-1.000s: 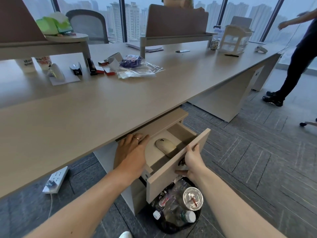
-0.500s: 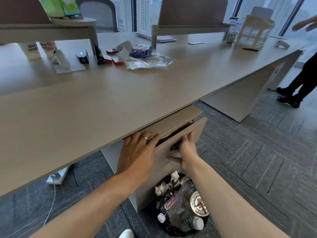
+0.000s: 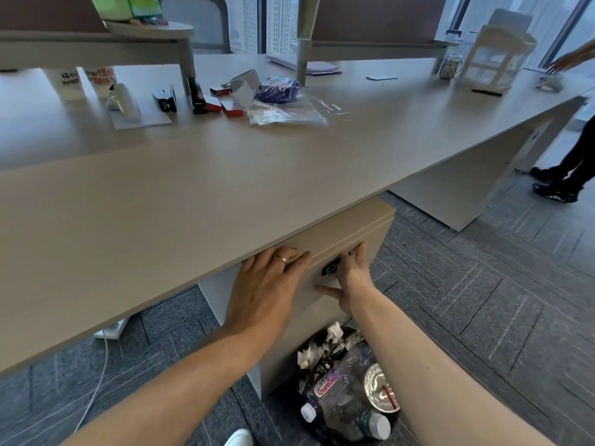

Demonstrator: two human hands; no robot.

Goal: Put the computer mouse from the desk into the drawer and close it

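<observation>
Pressing under the desk (image 3: 225, 194), we have the drawer (image 3: 347, 239) looking flush, mouse unseen, presumably inside. Our left hand (image 3: 267, 288) lies flat, fingers spread; our right hand (image 3: 349, 275) curls at the lock (image 3: 331, 270), where fingertips could get pinched.

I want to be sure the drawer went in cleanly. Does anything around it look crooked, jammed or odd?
Nothing stands out. The drawer front sits flush under the desk with no gap showing, and both hands rest flat against it. The waste bin below is full but upright.
</observation>
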